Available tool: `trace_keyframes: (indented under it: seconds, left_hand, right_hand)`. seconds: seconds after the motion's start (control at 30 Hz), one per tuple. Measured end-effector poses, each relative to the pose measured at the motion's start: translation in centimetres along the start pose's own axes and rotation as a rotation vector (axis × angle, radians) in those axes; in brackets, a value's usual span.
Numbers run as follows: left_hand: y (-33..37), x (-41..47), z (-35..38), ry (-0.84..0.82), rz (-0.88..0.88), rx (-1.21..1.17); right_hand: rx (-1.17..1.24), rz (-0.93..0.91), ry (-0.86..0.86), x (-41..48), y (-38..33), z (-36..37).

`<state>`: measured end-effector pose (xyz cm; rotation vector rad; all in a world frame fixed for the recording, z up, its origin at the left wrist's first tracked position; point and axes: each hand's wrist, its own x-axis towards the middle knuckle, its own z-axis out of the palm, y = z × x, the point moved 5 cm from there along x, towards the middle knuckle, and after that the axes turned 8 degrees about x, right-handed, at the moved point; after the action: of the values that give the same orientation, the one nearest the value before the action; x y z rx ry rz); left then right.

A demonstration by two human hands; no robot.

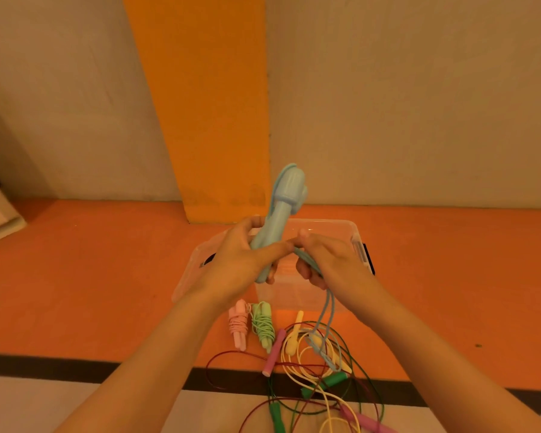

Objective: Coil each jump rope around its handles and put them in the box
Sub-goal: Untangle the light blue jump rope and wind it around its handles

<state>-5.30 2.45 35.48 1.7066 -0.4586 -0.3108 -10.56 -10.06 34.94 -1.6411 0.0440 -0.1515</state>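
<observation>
At frame centre our left hand [241, 264] grips the paired blue handles [286, 195], the clear box [334, 226] behind them. Our right hand [328, 260] curls round the blue cord [327, 310] just beside. We judge the handles light and rigid and the cord limp and springy, so winding wants steady tension.

We look into a plain indoor room, its exact kind unclear: a bare beige plastered wall [403, 104] crossed by a broad orange painted vertical band [206, 104], meeting a flat orange surface [91, 276] that a black stripe [75, 365] borders against a pale cream strip [44, 404] nearer us.
</observation>
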Motion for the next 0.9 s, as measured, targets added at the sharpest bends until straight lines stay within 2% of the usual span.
trace_keyframes:
  seconds: [0.2,0.3,0.37,0.43,0.57,0.67,0.77,0.9]
  left_hand:
    - [-0.4,-0.4,0.3,0.064,0.114,0.329]
    - [0.1,-0.7,0.7,0.130,0.186,0.595]
    - [0.4,-0.7,0.8,0.157,0.186,0.639]
    - [0.4,-0.7,0.8,0.123,0.140,0.518]
    - [0.2,-1.1,1.6,-0.122,-0.045,-0.068]
    - [0.1,-1.4,1.9,-0.237,-0.123,-0.318]
    - [0.2,-1.9,2.1,-0.287,-0.134,-0.404]
    - [0.4,-1.9,1.8,-0.263,-0.058,-0.234]
  right_hand:
    - [-0.105,-0.165,0.063,-0.6,-0.7,0.3]
    - [-0.017,-0.160,0.105,-0.6,-0.8,0.3]
    - [0.029,-0.124,0.114,-0.5,-0.5,0.5]
    - [0.029,-0.121,0.109,-0.2,-0.1,0.4]
    - [-0.032,-0.156,0.068,-0.1,-0.4,-0.4]
    - [-0.030,-0.168,0.049,0.0,-1.0,-0.9]
    - [0.003,-0.171,0.054,0.1,-1.1,-1.4]
    - [0.083,-0.129,0.057,0.0,-0.9,-1.5]
